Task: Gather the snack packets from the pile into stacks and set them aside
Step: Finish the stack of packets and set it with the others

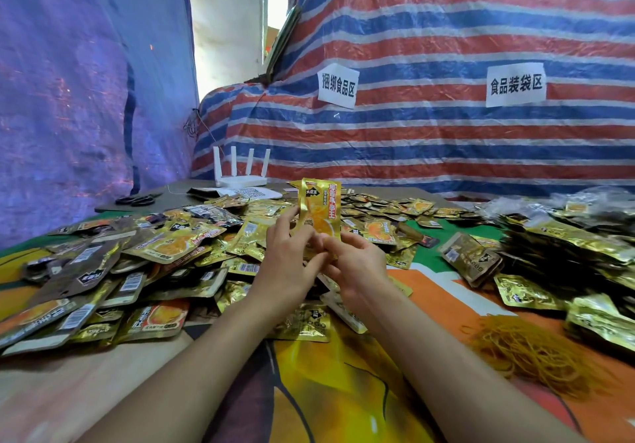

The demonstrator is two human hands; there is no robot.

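Observation:
A gold snack packet (320, 209) with an orange picture stands upright above the table, held at its lower end by both hands. My left hand (288, 264) pinches it from the left and my right hand (354, 264) grips it from the right. A big loose pile of gold and brown packets (147, 264) covers the table to the left and behind. Tidier stacks of packets (470, 259) lie to the right, with a larger heap (563, 246) at the far right.
A bundle of yellow rubber bands (529, 350) lies on the cloth at the right. A white router (240, 173) and black scissors (137, 199) sit at the back. Striped tarpaulin (446, 140) walls close the space behind, blue tarpaulin (68, 116) on the left.

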